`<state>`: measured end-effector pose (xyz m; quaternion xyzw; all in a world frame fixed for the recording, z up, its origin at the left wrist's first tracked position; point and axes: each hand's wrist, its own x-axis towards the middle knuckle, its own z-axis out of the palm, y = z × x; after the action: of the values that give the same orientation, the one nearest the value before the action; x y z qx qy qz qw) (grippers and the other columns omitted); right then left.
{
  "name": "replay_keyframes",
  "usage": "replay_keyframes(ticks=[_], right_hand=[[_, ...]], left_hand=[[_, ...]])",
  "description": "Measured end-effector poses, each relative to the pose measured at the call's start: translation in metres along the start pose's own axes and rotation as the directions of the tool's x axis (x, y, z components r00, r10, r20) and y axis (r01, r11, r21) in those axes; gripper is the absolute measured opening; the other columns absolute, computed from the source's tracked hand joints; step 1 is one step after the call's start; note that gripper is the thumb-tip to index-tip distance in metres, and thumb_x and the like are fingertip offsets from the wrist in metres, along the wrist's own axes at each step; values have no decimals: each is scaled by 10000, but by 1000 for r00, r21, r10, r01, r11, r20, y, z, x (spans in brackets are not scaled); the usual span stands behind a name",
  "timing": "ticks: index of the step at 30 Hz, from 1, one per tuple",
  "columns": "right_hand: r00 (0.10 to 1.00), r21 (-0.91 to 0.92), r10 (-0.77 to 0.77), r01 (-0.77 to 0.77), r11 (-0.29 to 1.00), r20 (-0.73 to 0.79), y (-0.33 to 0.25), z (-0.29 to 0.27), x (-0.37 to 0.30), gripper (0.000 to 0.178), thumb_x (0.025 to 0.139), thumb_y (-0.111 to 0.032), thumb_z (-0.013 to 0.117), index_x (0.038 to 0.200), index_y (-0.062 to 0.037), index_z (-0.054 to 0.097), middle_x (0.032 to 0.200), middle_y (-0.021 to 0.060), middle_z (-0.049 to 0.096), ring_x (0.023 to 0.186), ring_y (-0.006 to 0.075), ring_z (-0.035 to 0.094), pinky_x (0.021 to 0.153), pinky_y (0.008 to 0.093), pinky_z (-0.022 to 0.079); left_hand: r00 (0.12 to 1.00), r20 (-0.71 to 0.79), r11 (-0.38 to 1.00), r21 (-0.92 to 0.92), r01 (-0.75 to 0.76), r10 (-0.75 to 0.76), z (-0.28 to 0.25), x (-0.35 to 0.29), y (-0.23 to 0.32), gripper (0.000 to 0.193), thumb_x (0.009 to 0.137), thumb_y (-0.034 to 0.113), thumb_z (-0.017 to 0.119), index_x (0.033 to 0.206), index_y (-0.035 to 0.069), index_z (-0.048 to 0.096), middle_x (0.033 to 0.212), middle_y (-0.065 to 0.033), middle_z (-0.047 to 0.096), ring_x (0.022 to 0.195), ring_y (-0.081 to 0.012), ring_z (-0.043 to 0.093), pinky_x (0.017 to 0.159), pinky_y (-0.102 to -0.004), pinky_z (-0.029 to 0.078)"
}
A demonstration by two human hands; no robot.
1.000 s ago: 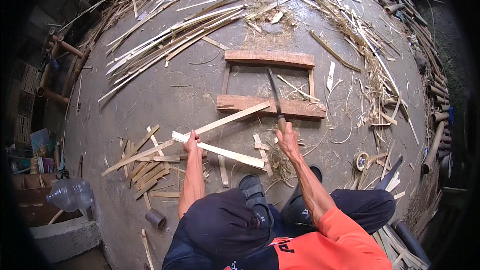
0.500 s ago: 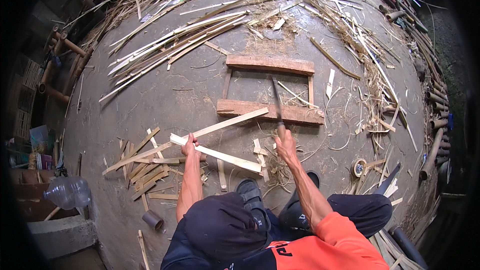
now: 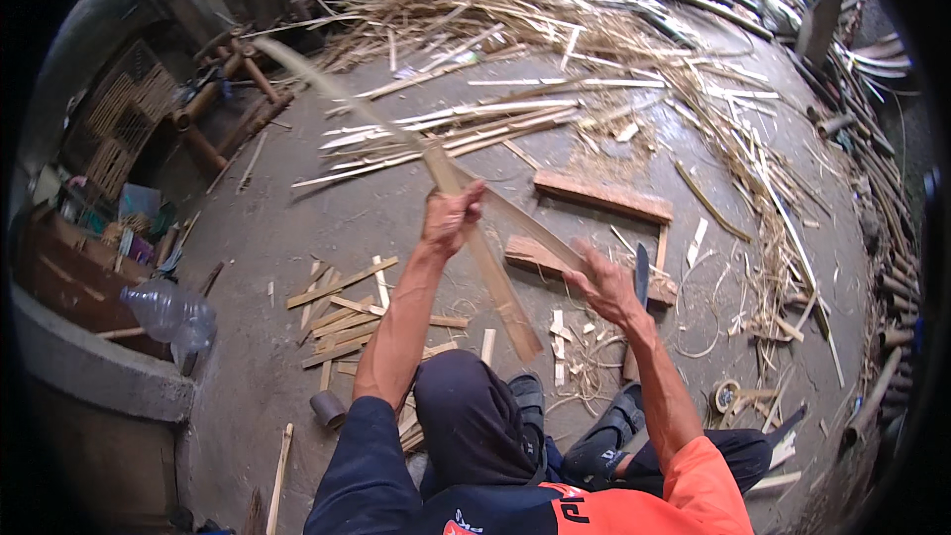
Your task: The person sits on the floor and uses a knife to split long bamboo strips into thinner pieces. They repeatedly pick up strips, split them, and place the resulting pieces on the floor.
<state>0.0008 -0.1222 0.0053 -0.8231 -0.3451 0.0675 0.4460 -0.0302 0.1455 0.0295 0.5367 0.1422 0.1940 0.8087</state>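
Two strips crossed at the left hand

The left hand (image 3: 454, 220) is closed around a short, wide wooden strip (image 3: 503, 302), whose lower end hangs by the knee. A long strip (image 3: 525, 221) slants behind it, its far end blurred; the crossing suggests one fist steadies both. The long strip's lower end meets the right hand (image 3: 609, 287), fingers half bent; whether they grip it cannot be told. A knife (image 3: 642, 272) lies handle toward the person, presumably for easy reach, near a wooden frame (image 3: 604, 196). The orange-and-dark shirt (image 3: 684, 495) carries printed lettering.
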Motion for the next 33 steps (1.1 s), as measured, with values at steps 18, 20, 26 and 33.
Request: replay_keyframes(ticks=[18,20,26,33], right_hand=[[985,251,-4,-40,967,173,2,23,-37,554,848,-371,500,1229,22,408,1055,232,461,1054,346,430,929,403,339],[984,193,-19,-16,981,175,0,33,-41,575,806,-328,568,1210,38,383,1043,236,459,1046,355,431,919,398,348],[993,-10,49,-49,999,111,28,70,-31,412,708,-73,532,1073,32,375,1022,292,441,1011,400,451,839,418,385],[998,178,-63,63,982,-4,93,136,-43,778,641,-73,613,1306,-6,214,1192,243,419,1117,358,432,935,393,357]], left_hand=[[979,-189,986,159,-45,75,111,-12,26,445,637,465,737,590,88,507,507,3,440,429,-114,438,401,-232,373],[969,-201,970,222,-98,144,123,-24,17,442,661,439,729,508,103,487,473,-18,477,417,-123,469,384,-233,373],[950,-127,885,416,-209,284,137,-54,-8,377,731,364,702,590,40,569,482,-25,538,416,-96,517,385,-226,417],[956,-8,887,376,-269,293,91,-74,-77,276,698,245,762,613,74,562,586,12,561,552,-77,547,514,-226,446]])
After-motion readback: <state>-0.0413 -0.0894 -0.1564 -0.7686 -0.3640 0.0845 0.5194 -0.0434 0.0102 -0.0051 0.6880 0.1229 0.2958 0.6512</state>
